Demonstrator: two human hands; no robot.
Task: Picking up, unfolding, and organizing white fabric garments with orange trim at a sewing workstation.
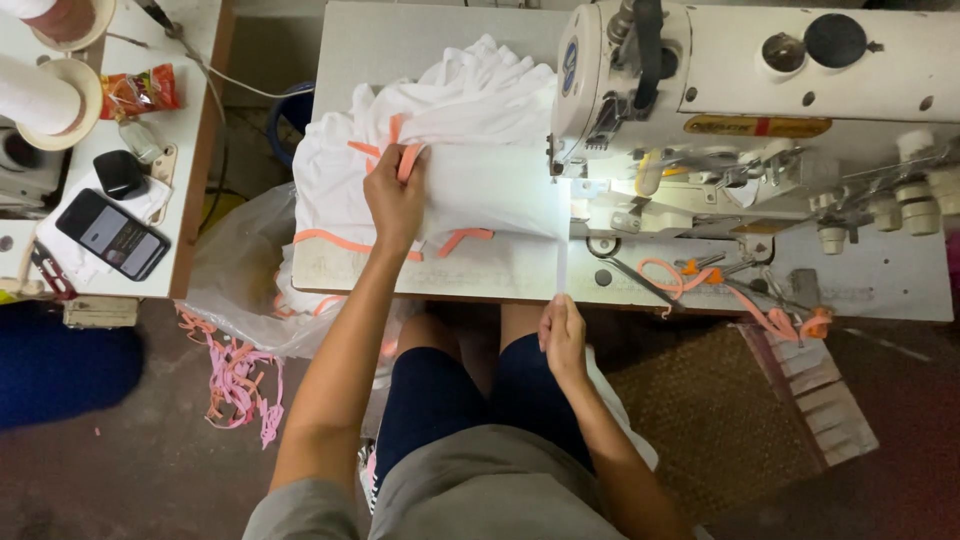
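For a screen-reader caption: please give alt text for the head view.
A seated person's left hand pinches orange trim on white fabric on a sewing table; the right hand holds the fabric's edge below the white sewing machine.

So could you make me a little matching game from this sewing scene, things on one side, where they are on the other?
Things:
1. left hand
2. right hand
3. phone
4. pink scraps

Places:
A. on the floor
B. on the side table at the left
C. at the near table edge, holding the white cloth
D. on the cloth pile, gripping a pink strip

Pairs: 1-D, 2-C, 3-B, 4-A
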